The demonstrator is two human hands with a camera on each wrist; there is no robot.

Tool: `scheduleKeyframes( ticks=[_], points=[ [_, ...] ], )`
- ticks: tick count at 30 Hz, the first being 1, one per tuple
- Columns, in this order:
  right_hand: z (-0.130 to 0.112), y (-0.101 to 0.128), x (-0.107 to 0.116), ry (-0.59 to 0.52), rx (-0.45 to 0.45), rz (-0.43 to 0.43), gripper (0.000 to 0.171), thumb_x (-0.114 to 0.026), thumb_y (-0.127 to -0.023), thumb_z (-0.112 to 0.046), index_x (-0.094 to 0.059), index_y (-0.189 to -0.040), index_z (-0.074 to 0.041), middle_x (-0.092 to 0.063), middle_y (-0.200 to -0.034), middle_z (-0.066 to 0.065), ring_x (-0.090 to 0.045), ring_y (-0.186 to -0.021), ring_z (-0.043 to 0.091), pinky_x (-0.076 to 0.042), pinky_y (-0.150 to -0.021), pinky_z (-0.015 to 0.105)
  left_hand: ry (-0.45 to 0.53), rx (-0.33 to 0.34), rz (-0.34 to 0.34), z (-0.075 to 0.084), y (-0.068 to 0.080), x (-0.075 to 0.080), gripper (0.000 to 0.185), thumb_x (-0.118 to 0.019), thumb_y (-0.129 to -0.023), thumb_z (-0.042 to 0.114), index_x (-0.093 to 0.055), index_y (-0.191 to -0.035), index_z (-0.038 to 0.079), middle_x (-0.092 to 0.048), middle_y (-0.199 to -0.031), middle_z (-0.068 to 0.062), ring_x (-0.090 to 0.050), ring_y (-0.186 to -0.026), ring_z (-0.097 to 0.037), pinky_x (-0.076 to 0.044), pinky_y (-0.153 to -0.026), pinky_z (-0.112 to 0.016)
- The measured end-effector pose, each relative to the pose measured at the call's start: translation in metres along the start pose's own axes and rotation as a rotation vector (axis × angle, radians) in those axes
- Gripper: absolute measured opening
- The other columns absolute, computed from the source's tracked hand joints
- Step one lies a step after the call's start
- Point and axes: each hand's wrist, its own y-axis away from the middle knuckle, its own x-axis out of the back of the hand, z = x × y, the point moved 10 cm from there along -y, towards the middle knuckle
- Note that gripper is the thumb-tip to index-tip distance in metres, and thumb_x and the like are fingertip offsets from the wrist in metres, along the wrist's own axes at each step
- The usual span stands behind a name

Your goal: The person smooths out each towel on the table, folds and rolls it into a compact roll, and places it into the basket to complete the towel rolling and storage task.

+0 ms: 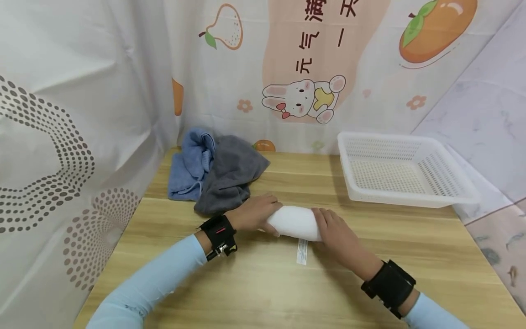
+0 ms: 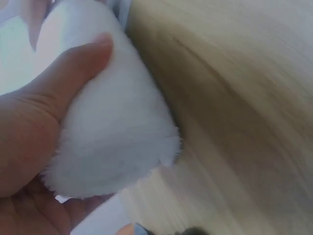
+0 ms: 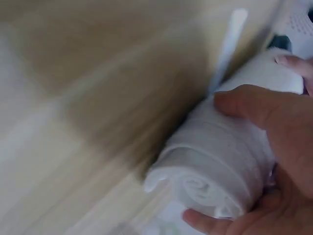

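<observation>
Both arms are reaching forward in pale blue sleeves, each wrist wearing a black strap. The left hand is curling its fingers over one end of the rolled white towel, its thumb pressing along the side. The right hand is gripping the opposite end, thumb lying across the top and fingers wrapping underneath.
</observation>
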Motion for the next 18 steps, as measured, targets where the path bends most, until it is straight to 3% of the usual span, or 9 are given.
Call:
scheduleKeyframes(
  ticks=[3,6,9,12,15,18],
  points=[
    [0.008,-0.011,0.003,-0.116,0.002,-0.054,0.085,-0.096,-0.071,-0.012,-0.048,-0.136,0.013,-0.063,-0.116,0.03,-0.064,-0.104,0.044,-0.055,-0.086,0.055,0.049,0.023,0.02,-0.005,0.002,0.0,0.085,-0.083,-0.081,0.056,-0.051,-0.145,0.009,-0.064,-0.125,-0.007,-0.06,-0.109,-0.021,-0.052,-0.087,-0.036],
    [0.019,-0.02,0.004,-0.216,-0.001,-0.105,0.076,-0.094,-0.074,-0.015,-0.053,-0.133,0.01,-0.067,-0.109,0.026,-0.067,-0.097,0.04,-0.057,-0.083,0.053,0.07,0.025,0.066,-0.005,0.005,0.002,0.078,-0.079,-0.084,0.054,-0.049,-0.142,0.011,-0.065,-0.124,-0.006,-0.061,-0.105,-0.019,-0.052,-0.085,-0.036],
    [0.028,-0.028,-0.001,-0.301,-0.019,-0.199,0.069,-0.092,-0.078,-0.019,-0.056,-0.131,0.007,-0.069,-0.108,0.021,-0.068,-0.096,0.034,-0.056,-0.083,0.051,0.02,0.028,0.091,-0.002,0.007,0.003,0.068,-0.071,-0.092,0.051,-0.053,-0.142,0.01,-0.063,-0.131,-0.007,-0.06,-0.115,-0.021,-0.051,-0.092,-0.038],
    [0.039,-0.032,-0.01,-0.392,-0.071,-0.318,0.065,-0.087,-0.083,-0.027,-0.057,-0.132,0.005,-0.07,-0.108,0.013,-0.067,-0.094,0.025,-0.055,-0.082,0.046,-0.058,0.053,0.085,0.001,0.007,0.002,0.069,-0.066,-0.097,0.05,-0.051,-0.148,0.006,-0.057,-0.143,-0.011,-0.054,-0.131,-0.027,-0.047,-0.104,-0.044],
    [0.047,-0.031,-0.02,-0.489,-0.13,-0.425,0.065,-0.082,-0.087,-0.037,-0.058,-0.134,0.001,-0.07,-0.107,0.006,-0.064,-0.094,0.019,-0.052,-0.083,0.042,-0.12,0.079,0.068,0.002,0.009,-0.003,0.081,-0.072,-0.093,0.053,-0.046,-0.15,0.003,-0.053,-0.147,-0.013,-0.05,-0.136,-0.03,-0.043,-0.108,-0.05],
    [0.053,-0.026,-0.027,-0.581,-0.192,-0.473,0.065,-0.08,-0.089,-0.042,-0.058,-0.137,-0.005,-0.068,-0.11,0.001,-0.062,-0.099,0.017,-0.049,-0.088,0.043,-0.148,0.084,0.067,0.003,0.009,-0.008,0.088,-0.083,-0.083,0.051,-0.046,-0.146,0.002,-0.055,-0.143,-0.013,-0.053,-0.131,-0.03,-0.044,-0.105,-0.051]
  ],
)
